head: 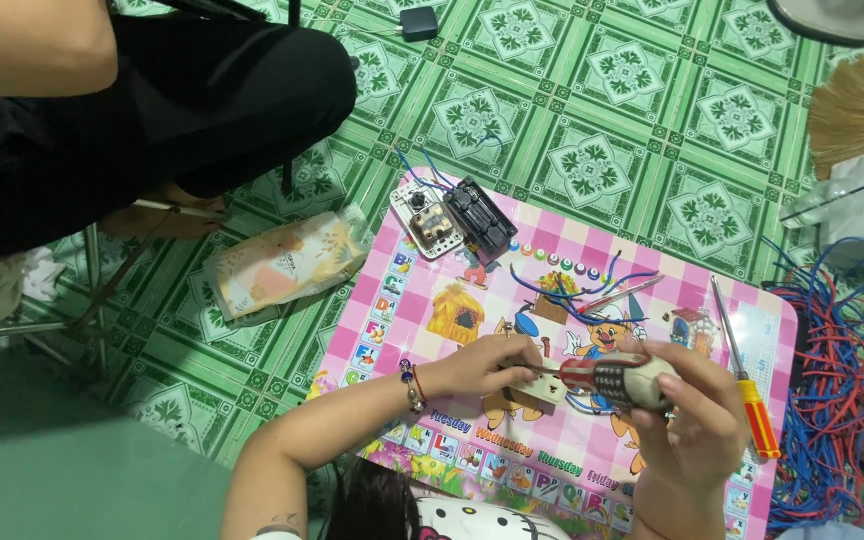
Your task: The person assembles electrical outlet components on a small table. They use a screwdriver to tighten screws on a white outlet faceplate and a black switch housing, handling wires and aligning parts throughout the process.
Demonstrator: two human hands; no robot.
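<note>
Green tiled floor [592, 150], pink kids' mat [392, 300] on top. Left hand [477, 365] pinches small beige switch block [537, 390] flat on mat; right hand [697, 420] wraps red/grey screwdriver [612, 378], tip at block. Best keep shaft straight, block pinned. Spare orange screwdriver [752, 395] & wire pile [842, 370] to the right.

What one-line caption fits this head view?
Right hand drives a red-and-grey screwdriver into a small beige socket part steadied by the left hand on a pink cartoon mat.

Loose wires [572, 290] and switch parts [457, 218] crowd the mat's [652, 480] far side; its near edge lies open.
</note>
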